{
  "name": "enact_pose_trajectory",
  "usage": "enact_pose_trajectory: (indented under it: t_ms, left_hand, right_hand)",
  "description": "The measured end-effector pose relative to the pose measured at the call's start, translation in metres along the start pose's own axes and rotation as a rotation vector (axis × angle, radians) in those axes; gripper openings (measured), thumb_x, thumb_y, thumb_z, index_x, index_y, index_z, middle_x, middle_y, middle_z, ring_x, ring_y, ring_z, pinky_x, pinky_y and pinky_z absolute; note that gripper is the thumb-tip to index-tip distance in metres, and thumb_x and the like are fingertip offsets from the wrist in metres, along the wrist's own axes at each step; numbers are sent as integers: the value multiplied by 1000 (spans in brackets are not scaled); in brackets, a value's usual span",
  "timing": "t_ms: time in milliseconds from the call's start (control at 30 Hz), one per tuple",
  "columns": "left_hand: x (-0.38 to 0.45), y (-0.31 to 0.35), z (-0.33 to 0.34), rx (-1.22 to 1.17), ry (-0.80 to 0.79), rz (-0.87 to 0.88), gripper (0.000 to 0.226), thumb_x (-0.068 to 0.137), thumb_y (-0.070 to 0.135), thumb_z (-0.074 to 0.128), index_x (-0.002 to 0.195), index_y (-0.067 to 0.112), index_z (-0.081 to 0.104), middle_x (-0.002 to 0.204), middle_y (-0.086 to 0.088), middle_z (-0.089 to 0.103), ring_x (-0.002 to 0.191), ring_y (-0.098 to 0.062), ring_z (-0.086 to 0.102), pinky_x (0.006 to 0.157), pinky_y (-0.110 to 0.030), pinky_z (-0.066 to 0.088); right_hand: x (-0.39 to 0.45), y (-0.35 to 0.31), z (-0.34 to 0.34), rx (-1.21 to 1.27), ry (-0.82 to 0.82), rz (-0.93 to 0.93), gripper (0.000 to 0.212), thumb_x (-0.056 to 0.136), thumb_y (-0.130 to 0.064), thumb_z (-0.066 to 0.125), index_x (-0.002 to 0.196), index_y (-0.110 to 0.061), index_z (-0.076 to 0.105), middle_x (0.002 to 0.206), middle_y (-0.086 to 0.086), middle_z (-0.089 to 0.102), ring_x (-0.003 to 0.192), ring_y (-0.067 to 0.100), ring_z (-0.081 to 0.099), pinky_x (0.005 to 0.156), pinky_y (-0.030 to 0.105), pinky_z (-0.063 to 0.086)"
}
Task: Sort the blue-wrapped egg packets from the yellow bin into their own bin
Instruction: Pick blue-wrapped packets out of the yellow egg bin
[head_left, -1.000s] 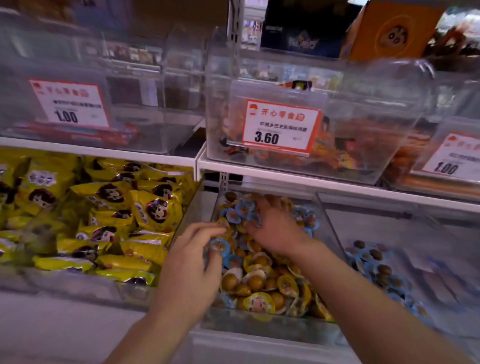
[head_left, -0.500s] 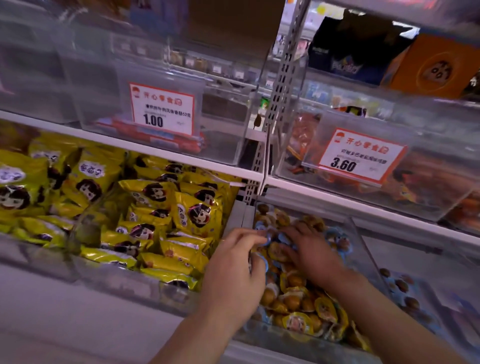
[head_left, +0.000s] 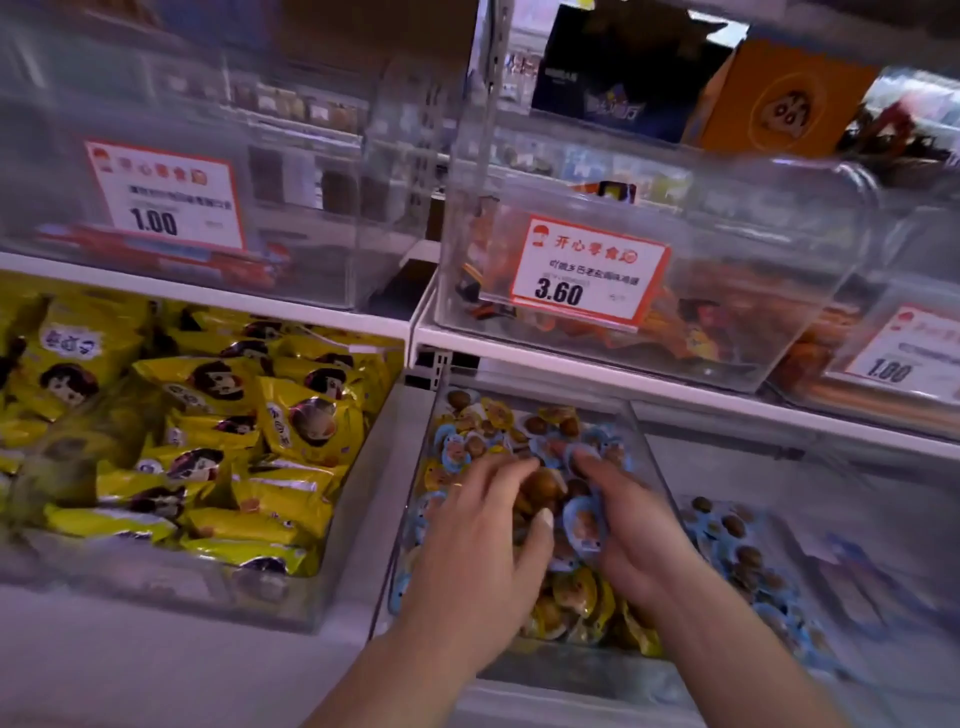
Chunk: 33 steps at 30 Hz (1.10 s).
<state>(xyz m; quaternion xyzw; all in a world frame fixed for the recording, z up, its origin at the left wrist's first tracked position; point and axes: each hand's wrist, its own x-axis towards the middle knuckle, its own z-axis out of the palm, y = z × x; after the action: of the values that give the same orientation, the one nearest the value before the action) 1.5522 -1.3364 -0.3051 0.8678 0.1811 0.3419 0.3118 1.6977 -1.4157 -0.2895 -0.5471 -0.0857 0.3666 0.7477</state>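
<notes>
A clear bin (head_left: 647, 441) on the lower shelf holds a mixed heap of yellow-wrapped egg packets (head_left: 576, 595) and blue-wrapped egg packets (head_left: 452, 449). Both my hands are inside it. My right hand (head_left: 631, 540) curls its fingers round a blue-wrapped packet (head_left: 586, 525) at its palm. My left hand (head_left: 483, 551) lies back-up on the heap with its fingertips bent down among the packets; what is under its palm is hidden. The bin to the right (head_left: 883, 525) holds only blue-wrapped packets (head_left: 740, 551).
To the left, a bin of large yellow snack bags (head_left: 208, 441). The shelf above (head_left: 571, 358) carries clear bins with price cards 1.00 (head_left: 163, 197) and 3.60 (head_left: 587, 270), overhanging the back of the lower bins.
The view has swung from side to side. My hands have drawn close together over the middle of the heap, and my right hand now has a blue packet in its curled fingers.
</notes>
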Motion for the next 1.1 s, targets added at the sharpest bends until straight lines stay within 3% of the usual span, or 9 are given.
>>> enact_pose_trajectory:
  t_ms: [100,300,467,600,667,800,933,1000,1100]
  left_hand:
    - [2,-7,21,81,-172,-24,62,87,69,41,144,48,25,147,20,28,130,-6,37,104,-30,41]
    - [12,-17,25,122,-129,4,20,90,34,62,109,32,66,112,14,62,103,-13,62,86,-35,50]
    - [15,-18,21,115,-52,-37,15,88,29,67,103,28,70,110,16,61,100,-8,61,86,-30,49]
    - [13,-11,19,269,-186,41,26,88,42,63,113,34,68,122,19,57,112,-13,57,96,-39,47]
    - [13,-10,21,339,-214,17,23,87,38,66,110,35,69,121,17,58,109,-18,58,95,-43,46]
    - [17,-6,22,195,-20,-21,8,83,23,75,86,28,71,106,16,63,99,-10,61,85,-34,50]
    - [20,12,20,-239,274,-124,7,87,28,73,87,33,68,88,19,69,83,3,65,69,-9,48]
    - [18,24,24,-392,311,-150,6,87,28,73,87,32,68,85,18,71,78,1,68,66,-11,51]
    - [11,37,32,-374,197,-79,8,84,26,75,85,32,70,87,19,71,85,1,68,73,-11,50]
  right_hand:
    - [-8,4,-6,128,-24,-14,32,100,-14,54,127,2,61,125,22,67,117,34,64,99,46,51]
    - [-14,0,-20,129,43,-61,26,98,-12,60,119,2,66,112,18,73,103,30,72,79,35,61]
    - [-21,-6,-25,88,56,-74,21,94,-4,63,114,-7,69,93,14,75,84,25,74,59,31,57]
    - [-28,-10,-26,-13,16,-149,22,92,-6,67,113,-10,70,88,13,71,71,20,70,47,26,47]
    - [-33,-14,-28,-75,6,-187,17,91,-9,69,108,-13,73,85,10,72,68,19,67,45,24,44]
    - [-43,-17,-33,-165,-5,-241,17,92,-11,70,108,-16,73,82,8,73,67,20,68,49,23,48]
    - [-49,-12,-30,-93,20,-161,18,94,-9,65,111,-8,71,108,17,71,83,24,72,69,35,60]
    - [-53,-11,-25,131,-62,-23,25,94,-14,65,114,0,68,114,20,71,98,28,72,76,39,60]
    - [-59,-13,-19,336,-190,76,40,92,-29,66,120,0,63,114,22,71,108,32,70,86,46,59]
